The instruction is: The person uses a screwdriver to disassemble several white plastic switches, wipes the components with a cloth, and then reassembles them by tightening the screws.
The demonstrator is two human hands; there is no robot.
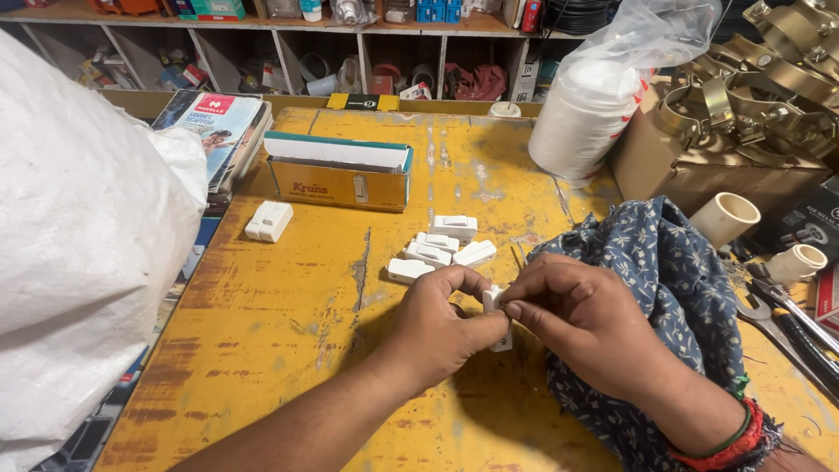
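Pinching a small white switch [496, 316] at lower centre of the frame, the left hand [441, 328] and right hand [581, 319] were both clamped on it above the yellow bench [262, 332]; a steady two-sided grip seemed wise, with spare switches [440, 247] lying just above

A single head-worn camera looks steeply down and forward over the yellow counter [288, 332] from its near edge. It sits close above the hands, facing the far shelves [367, 52].
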